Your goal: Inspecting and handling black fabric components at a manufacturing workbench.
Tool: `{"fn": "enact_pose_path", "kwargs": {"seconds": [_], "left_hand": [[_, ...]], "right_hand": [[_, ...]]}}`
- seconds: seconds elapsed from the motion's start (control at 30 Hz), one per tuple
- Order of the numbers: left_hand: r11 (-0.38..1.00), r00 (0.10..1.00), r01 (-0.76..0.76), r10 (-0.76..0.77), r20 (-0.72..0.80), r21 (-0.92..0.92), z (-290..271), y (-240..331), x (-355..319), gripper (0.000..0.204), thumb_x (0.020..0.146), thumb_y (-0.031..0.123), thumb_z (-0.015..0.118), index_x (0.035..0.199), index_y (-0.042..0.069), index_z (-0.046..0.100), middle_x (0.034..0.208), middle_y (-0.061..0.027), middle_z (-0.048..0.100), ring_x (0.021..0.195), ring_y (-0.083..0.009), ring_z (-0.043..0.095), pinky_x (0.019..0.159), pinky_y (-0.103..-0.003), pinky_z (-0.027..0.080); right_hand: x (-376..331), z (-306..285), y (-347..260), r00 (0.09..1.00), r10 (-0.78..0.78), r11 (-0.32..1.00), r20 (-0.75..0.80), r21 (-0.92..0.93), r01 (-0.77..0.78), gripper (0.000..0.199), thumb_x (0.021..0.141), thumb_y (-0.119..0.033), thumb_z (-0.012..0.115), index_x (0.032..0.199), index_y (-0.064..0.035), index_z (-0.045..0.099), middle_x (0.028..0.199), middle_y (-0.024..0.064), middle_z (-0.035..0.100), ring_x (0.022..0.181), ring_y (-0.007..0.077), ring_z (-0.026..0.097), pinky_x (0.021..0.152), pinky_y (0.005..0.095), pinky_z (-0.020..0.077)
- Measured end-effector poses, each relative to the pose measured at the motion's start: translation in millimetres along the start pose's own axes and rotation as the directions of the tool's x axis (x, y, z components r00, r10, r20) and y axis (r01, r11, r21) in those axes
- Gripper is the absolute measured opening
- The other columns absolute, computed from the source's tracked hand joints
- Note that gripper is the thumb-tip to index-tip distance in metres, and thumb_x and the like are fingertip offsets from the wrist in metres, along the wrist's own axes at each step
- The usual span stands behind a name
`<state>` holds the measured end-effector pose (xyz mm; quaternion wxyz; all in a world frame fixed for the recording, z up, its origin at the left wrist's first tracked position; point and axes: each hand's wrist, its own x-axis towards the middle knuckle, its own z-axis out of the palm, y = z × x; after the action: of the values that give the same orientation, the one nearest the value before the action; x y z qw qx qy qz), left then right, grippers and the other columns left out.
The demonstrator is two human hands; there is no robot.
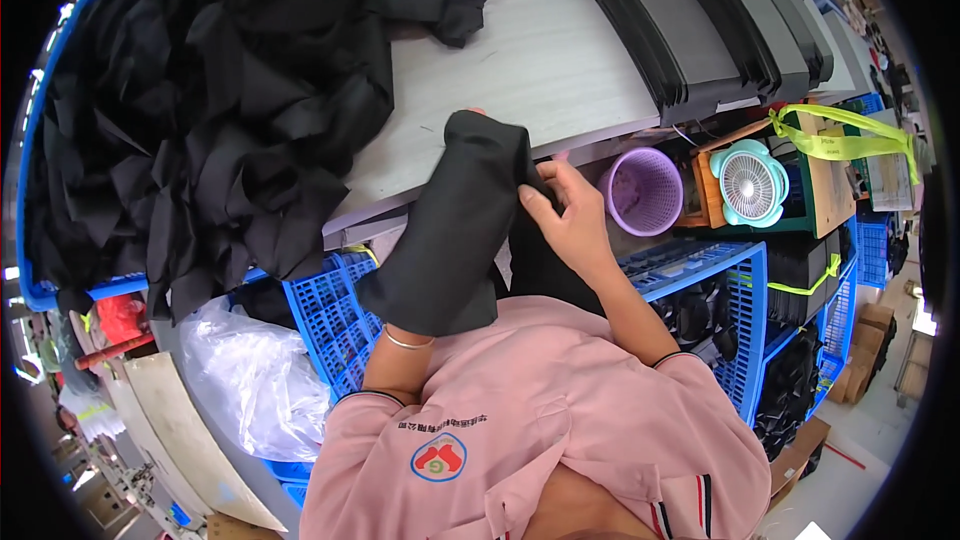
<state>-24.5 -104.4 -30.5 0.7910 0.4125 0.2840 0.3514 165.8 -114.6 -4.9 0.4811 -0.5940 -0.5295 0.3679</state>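
I can't see my left hand [478,135]. It is hidden inside a black cloth sleeve [450,230] that covers my arm down to the bracelet, so I cannot tell what those fingers do. My right hand [570,220] pinches the sleeve's edge, just over the grey table [540,60]. A big pile of black cloth [200,110] sits left. Right of my hand are a purple basket [642,190], a small green fan [750,183] and blue crates [735,285].
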Motion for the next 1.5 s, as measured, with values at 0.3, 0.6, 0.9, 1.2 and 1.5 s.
{"fn": "enact_pose_path", "kwargs": {"seconds": [0.3, 0.6, 0.9, 1.2, 1.5], "left_hand": [[0.95, 0.994, 0.096, -0.073, 0.087, -0.297, -7, -16, -3, 0.05, 0.093, 0.027, 0.058, 0.138, 0.006, 0.052, 0.136, -0.0126, 0.052, 0.129, -0.0271, 0.043, 0.109, -0.043, 0.033], [0.969, 0.941, 0.243, -0.224, 0.253, -0.045, -46, -5, -3, 0.046, 0.095, 0.026, 0.06, 0.135, 0.006, 0.055, 0.129, -0.011, 0.057, 0.121, -0.0244, 0.051, 0.104, -0.041, 0.041], [0.663, 0.916, 0.253, 0.069, 0.394, -0.704, -15, -38, 13, 0.042, 0.096, 0.031, 0.064, 0.131, 0.007, 0.059, 0.118, -0.0061, 0.066, 0.105, -0.0175, 0.063, 0.089, -0.033, 0.054], [0.766, 0.989, -0.053, -0.048, -0.139, -0.641, 0, -13, 18, 0.039, 0.097, 0.027, 0.062, 0.131, 0.006, 0.059, 0.122, -0.0091, 0.066, 0.108, -0.0196, 0.063, 0.093, -0.035, 0.054], [0.813, 0.982, -0.017, -0.096, -0.163, -0.582, -55, -12, 23, 0.036, 0.097, 0.031, 0.061, 0.122, 0.004, 0.062, 0.107, -0.0067, 0.068, 0.095, -0.0168, 0.066, 0.082, -0.031, 0.056]], "right_hand": [[12, -9, 14, 0.998, 0.06, 0.998, 0.013, 0.013, -0.06, 0.026, 0.09, -0.004, 0.063, 0.115, 0.001, 0.067, 0.101, 0.0101, 0.068, 0.098, 0.0176, 0.062, 0.089, 0.0281, 0.0463], [16, -56, -6, 0.853, -0.195, 0.538, 0.484, 0.78, -0.319, 0.016, 0.094, -0.018, 0.063, 0.093, -0.0013, 0.065, 0.098, 0.0045, 0.067, 0.102, 0.016, 0.061, 0.1, 0.0335, 0.0443], [57, -47, -22, 1.0, 0.027, 0.824, -0.014, 0.566, -0.014, 0.027, 0.101, -0.021, 0.055, 0.119, -0.0016, 0.062, 0.113, 0.0061, 0.065, 0.104, 0.0132, 0.06, 0.091, 0.0291, 0.0477], [30, -45, -19, 0.97, -0.238, 0.956, -0.043, -0.187, 0.226, 0.042, 0.085, -0.007, 0.07, 0.126, -0.0025, 0.06, 0.128, 0.0099, 0.059, 0.116, 0.0204, 0.059, 0.097, 0.0327, 0.0454], [34, -74, -8, 0.936, -0.143, 0.93, 0.323, 0.366, 0.016, 0.008, 0.083, -0.003, 0.07, 0.089, 0.0025, 0.068, 0.137, 0.0118, 0.054, 0.13, 0.0229, 0.049, 0.105, 0.0307, 0.0366]]}}
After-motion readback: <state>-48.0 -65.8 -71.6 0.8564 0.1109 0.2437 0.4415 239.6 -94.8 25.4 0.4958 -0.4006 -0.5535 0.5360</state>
